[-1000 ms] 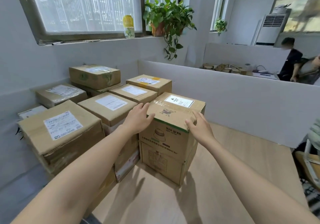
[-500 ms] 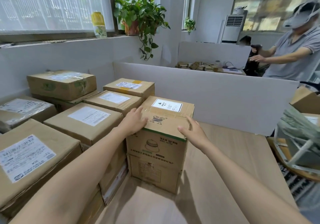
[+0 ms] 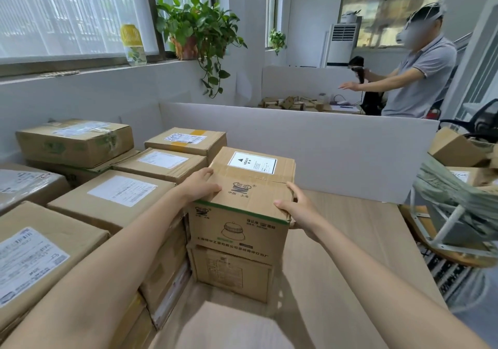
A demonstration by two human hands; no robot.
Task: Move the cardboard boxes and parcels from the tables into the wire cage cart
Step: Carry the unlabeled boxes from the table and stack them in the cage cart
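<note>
Your right hand [image 3: 299, 208], fingertips hidden round the right side of the green-striped brown cardboard box [image 3: 237, 230], your left hand [image 3: 200, 184], grip on its top left corner unclear, white wire cage cart [image 3: 455, 219] blurred, cut off by the right edge.
</note>
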